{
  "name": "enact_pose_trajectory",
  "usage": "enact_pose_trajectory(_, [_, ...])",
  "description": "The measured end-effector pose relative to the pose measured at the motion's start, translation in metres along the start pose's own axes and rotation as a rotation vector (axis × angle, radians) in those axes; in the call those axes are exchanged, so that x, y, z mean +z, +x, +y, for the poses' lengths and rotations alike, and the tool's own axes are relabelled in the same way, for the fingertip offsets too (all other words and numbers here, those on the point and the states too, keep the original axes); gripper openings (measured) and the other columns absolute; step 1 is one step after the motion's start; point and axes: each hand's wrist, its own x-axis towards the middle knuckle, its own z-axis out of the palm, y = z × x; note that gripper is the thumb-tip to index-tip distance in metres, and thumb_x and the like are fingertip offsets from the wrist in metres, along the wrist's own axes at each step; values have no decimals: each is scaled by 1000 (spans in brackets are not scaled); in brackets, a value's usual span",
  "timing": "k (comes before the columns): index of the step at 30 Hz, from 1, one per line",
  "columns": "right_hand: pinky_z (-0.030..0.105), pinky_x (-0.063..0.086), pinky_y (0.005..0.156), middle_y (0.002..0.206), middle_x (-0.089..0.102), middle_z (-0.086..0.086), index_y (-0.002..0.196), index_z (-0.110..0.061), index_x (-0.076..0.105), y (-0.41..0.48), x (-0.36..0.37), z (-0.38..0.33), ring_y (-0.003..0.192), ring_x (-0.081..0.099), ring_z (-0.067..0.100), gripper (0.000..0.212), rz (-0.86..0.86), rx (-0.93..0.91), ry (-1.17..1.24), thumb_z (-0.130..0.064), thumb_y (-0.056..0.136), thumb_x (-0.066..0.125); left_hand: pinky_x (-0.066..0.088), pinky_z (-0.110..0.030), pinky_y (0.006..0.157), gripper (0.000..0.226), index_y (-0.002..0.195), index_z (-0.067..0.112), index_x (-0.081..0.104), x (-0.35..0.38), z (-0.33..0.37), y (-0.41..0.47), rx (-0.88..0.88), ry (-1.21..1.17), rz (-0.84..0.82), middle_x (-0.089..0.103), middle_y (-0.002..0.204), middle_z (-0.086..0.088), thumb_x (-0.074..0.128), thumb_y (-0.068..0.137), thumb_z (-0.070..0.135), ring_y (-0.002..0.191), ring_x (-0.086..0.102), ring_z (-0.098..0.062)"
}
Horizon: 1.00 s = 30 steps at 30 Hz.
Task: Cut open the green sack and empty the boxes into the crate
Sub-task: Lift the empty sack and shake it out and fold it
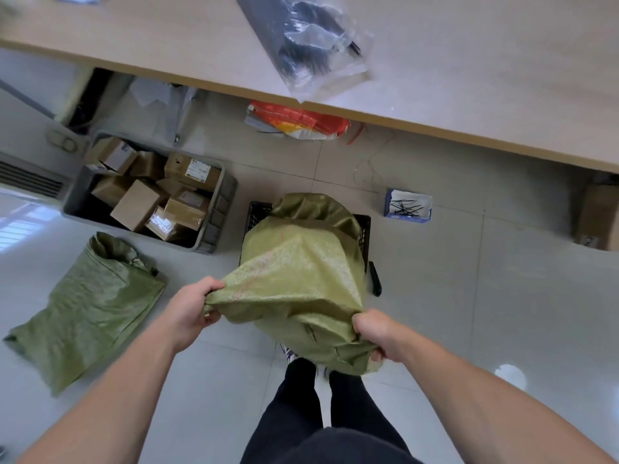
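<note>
An empty sack [83, 306] lay flat on the floor at left, near a grey bin [214, 209] of boxes [140, 204]. The left hand [192, 309] and right hand [376, 333] each clenched a bottom corner of the green sack [298, 272], upended with its mouth in the black crate [363, 229]. Tipping looked underway; next, lift and shake. The sack hid its boxes and most of the crate.

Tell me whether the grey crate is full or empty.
Nearly full. The grey crate holds a jumbled pile of cardboard boxes reaching about to its rim; only a dark gap shows at its near-left corner.
</note>
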Motion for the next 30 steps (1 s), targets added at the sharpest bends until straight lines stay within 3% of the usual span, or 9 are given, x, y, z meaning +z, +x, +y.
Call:
enact_pose_trajectory(5, [23, 22, 45, 71, 31, 2, 88, -16, 41, -22, -8, 4, 57, 27, 16, 19, 5, -104, 97, -5, 73, 39, 40, -35, 71, 15, 80, 8, 60, -6, 8, -26, 127, -131, -6, 59, 83, -11, 50, 90, 12, 76, 53, -21])
enact_pose_trajectory(8, [22, 20, 45, 70, 32, 2, 90, -15, 43, -33, -8, 6, 53, 27, 16, 22, 23, -105, 6, -4, 74, 35, 39, -32, 66, 20, 72, 11, 59, -2, 6, -44, 99, -103, 62, 60, 79, -9, 51, 89, 11, 69, 52, -18])
enact_pose_trajectory(13, [23, 18, 49, 65, 30, 1, 83, -19, 41, -54, -15, -19, 55, 27, 18, 16, 110, -225, 12, -10, 70, 38, 38, -29, 62, 15, 83, 10, 65, 14, 21, -59, 138, -151, 53, 63, 80, -6, 51, 88, 14, 67, 52, -17])
enact_pose_trajectory(16, [24, 30, 49, 74, 48, 5, 85, -16, 54, -55, -24, -22, 65, 44, 23, 17, 213, -248, -69, -16, 75, 41, 35, -26, 55, 11, 74, 14, 61, 24, 20, -60, 74, -14, 138, 55, 70, -3, 57, 84, 18, 60, 45, -15])
enact_pose_trajectory(18, [27, 39, 56, 85, 59, 6, 92, -18, 61, -55, -28, -25, 77, 54, 28, 23, 271, -293, -140, -22, 76, 44, 36, -27, 56, 12, 73, 15, 60, 32, 23, -60, 99, 63, 169, 52, 68, -3, 58, 84, 19, 59, 43, -16])
enact_pose_trajectory(21, [37, 55, 69, 91, 64, 8, 89, -17, 60, -54, -33, -27, 88, 60, 33, 16, 379, -341, -134, -21, 81, 46, 35, -27, 54, 12, 74, 14, 60, 36, 26, -62, 99, 68, 203, 51, 69, -3, 58, 83, 22, 57, 41, -16])
enact_pose_trajectory(23, [38, 53, 75, 88, 63, 8, 82, -16, 56, -57, -32, -26, 88, 59, 32, 8, 430, -347, -151, -18, 84, 49, 35, -26, 54, 12, 76, 14, 60, 34, 25, -65, 82, 74, 219, 50, 71, -4, 58, 82, 24, 57, 40, -16])
enact_pose_trajectory(26, [31, 38, 58, 78, 57, 3, 80, -15, 52, -62, -26, -25, 72, 52, 21, 8, 485, -442, -62, -13, 87, 50, 35, -27, 55, 15, 75, 17, 61, 31, 26, -68, 138, 40, 234, 50, 74, -2, 60, 85, 27, 60, 40, -16])
enact_pose_trajectory(30, [38, 47, 73, 85, 63, 4, 89, -16, 57, -62, -19, -18, 84, 57, 29, 16, 493, -481, 56, -5, 83, 47, 41, -31, 63, 26, 83, 19, 61, 24, 22, -78, 77, 8, 227, 50, 74, -1, 68, 83, 44, 62, 40, -17])
